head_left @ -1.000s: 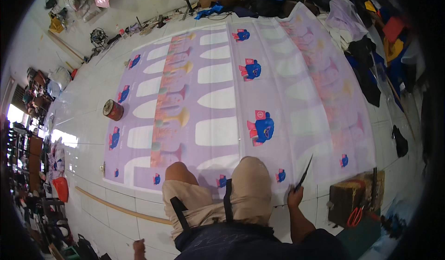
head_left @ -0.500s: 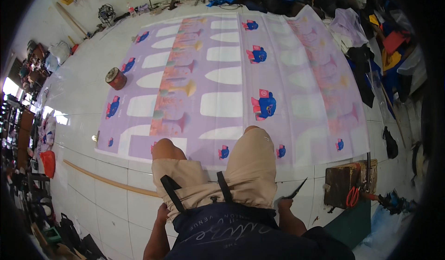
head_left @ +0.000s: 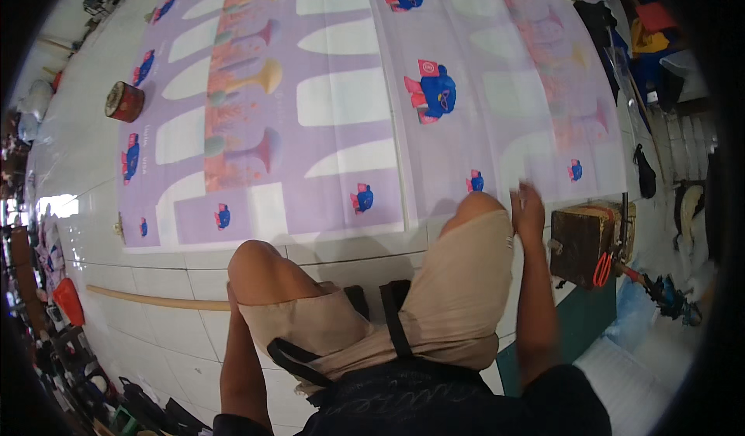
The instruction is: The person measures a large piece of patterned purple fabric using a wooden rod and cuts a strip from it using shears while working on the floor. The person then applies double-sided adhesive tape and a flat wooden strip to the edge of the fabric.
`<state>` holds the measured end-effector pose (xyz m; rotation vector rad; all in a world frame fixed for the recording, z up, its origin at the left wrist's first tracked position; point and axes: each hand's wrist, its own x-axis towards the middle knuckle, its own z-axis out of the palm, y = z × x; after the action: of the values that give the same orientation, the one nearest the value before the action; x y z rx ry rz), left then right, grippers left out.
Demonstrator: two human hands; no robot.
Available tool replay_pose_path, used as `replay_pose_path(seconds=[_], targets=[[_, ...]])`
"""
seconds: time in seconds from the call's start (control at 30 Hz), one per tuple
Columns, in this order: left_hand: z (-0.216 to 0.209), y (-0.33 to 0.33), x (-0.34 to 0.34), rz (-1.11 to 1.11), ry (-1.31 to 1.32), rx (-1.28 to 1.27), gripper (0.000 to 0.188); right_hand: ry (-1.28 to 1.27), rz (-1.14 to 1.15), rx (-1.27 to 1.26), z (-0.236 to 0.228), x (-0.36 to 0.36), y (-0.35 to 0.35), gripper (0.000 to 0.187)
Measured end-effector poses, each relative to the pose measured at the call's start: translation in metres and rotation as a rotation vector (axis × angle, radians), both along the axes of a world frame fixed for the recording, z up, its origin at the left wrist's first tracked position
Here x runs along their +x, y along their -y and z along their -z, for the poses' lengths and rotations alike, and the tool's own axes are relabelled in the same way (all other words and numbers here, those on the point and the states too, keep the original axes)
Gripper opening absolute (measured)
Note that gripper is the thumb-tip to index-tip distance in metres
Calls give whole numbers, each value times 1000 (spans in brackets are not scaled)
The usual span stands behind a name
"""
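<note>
A large lilac printed fabric sheet [head_left: 326,203] lies on the floor in front of my bent knees, with blue-and-pink mascots, arches and mushroom shapes on it. My right hand [head_left: 529,215] reaches forward beside my right knee, at the near edge of the sheet's paler right-hand part [head_left: 504,118]. Motion blurs its fingers, and whatever they may hold cannot be made out. My left arm [head_left: 247,358] hangs down beside my left leg; the knee and thigh hide most of that hand. A wooden strip [head_left: 155,299] runs along the floor toward it.
A rusty round tin [head_left: 124,102] stands at the sheet's left edge. To my right sits a worn wooden box [head_left: 583,242] with red-handled scissors [head_left: 601,269] against it, above a green board [head_left: 574,319]. Cloth and bags [head_left: 652,40] pile up at the far right.
My view has shifted nearer to the sheet. My right hand has moved forward from beside my hip to the sheet's edge; the dark pointed tool seen at it before no longer shows.
</note>
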<state>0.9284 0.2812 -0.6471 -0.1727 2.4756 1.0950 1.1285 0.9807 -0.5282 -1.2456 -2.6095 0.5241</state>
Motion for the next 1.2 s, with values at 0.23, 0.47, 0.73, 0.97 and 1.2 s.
replay_pose_path(seconds=[0.23,0.47,0.73,0.97,1.2], targets=[[19,-68,-56,155,-318,-251,61,200,-751,-59,-3,-201,117,54],[28,-85,-55,148,-190,-318,59,362,-885,-126,115,-201,240,69],[9,-62,-59,27,-359,-202,57,339,-363,-153,111,-150,116,48],[25,-20,33,-399,-58,-825,74,180,-305,-276,-11,-186,26,48],[108,150,158,-711,171,-22,93,163,-341,-261,-43,-162,-21,50]])
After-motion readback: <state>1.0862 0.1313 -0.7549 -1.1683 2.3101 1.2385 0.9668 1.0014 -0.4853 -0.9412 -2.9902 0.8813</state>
